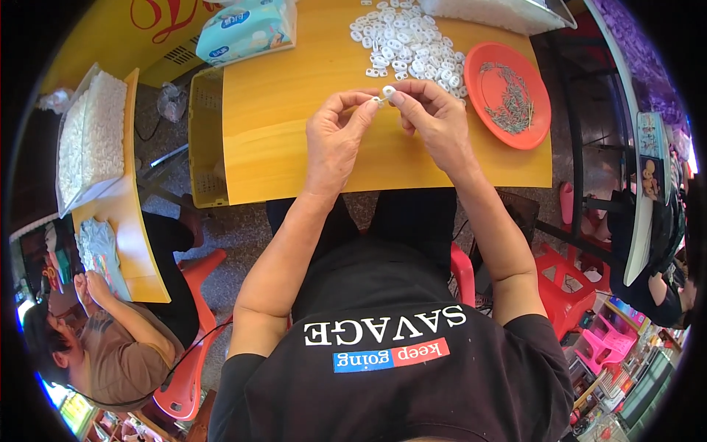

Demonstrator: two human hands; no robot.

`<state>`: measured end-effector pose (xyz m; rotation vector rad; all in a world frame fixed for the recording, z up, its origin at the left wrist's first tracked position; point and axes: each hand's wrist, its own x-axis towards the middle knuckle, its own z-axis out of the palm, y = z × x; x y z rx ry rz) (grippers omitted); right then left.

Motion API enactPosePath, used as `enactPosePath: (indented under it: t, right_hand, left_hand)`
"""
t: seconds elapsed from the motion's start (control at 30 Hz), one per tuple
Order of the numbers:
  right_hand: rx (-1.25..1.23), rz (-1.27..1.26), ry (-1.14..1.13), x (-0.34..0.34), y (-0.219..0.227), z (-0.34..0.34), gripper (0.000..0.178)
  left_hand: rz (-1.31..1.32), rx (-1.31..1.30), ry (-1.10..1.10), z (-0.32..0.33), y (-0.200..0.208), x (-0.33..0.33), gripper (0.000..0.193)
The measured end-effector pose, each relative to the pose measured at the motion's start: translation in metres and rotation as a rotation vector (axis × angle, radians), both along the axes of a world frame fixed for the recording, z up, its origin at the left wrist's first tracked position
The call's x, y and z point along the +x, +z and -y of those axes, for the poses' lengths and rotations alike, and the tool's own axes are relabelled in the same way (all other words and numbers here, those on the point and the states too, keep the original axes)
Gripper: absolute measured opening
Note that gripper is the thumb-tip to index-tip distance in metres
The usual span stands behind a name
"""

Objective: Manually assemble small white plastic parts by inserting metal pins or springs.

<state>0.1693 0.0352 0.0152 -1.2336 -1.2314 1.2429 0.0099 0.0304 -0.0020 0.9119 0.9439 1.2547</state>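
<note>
Over the yellow table, my two hands meet fingertip to fingertip. My right hand (440,127) pinches a small white plastic piece with a hole (389,91) between thumb and forefinger. Close beside it, the thumb and forefinger of my left hand (333,144) are pinched on a tiny pale part (378,101), too small to name. Just beyond my hands lies a loose heap of white two-holed plastic pieces (409,44). To the right of my right hand, a round red plate (477,96) holds many thin metal pins (508,103).
A blue tissue pack (247,33) lies at the table's (272,140) far left. A white tray (508,15) fills the far right corner. On the left, a person (125,346) sits at another table with a tray of white pieces (92,140). Red stools (563,287) stand behind on the right.
</note>
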Motion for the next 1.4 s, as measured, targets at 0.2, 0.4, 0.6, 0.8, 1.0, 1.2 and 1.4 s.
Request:
enactPosePath:
  t: [0.2,0.4,0.6,0.8,1.0,1.2,1.4]
  right_hand:
    - [-0.187,-0.306,-0.004,0.004,0.002,0.0,0.023]
    - [-0.245,-0.475,0.055,0.004,0.006,0.001,0.024]
    - [-0.016,-0.116,0.056,0.0,0.001,0.005,0.024]
    - [-0.048,-0.182,0.052,-0.003,0.006,0.008,0.024]
    - [-0.097,-0.259,0.094,0.001,0.013,0.009,0.023]
    - [-0.059,-0.361,0.031,0.003,0.016,0.01,0.022]
    - [-0.042,-0.396,0.087,0.002,0.02,0.011,0.023]
  left_hand:
    - [-0.026,-0.013,0.052,-0.004,0.0,-0.005,0.011]
    - [0.086,-0.035,-0.013,0.001,0.01,-0.005,0.012]
    - [0.247,0.008,-0.034,0.008,0.018,-0.001,0.011]
    - [0.127,0.103,-0.002,0.014,0.02,-0.001,0.01]
    - [0.114,0.119,-0.017,0.016,0.025,-0.001,0.01]
    - [0.146,0.007,-0.016,0.019,0.028,-0.004,0.011]
    - [0.152,-0.052,-0.038,0.019,0.034,-0.003,0.013]
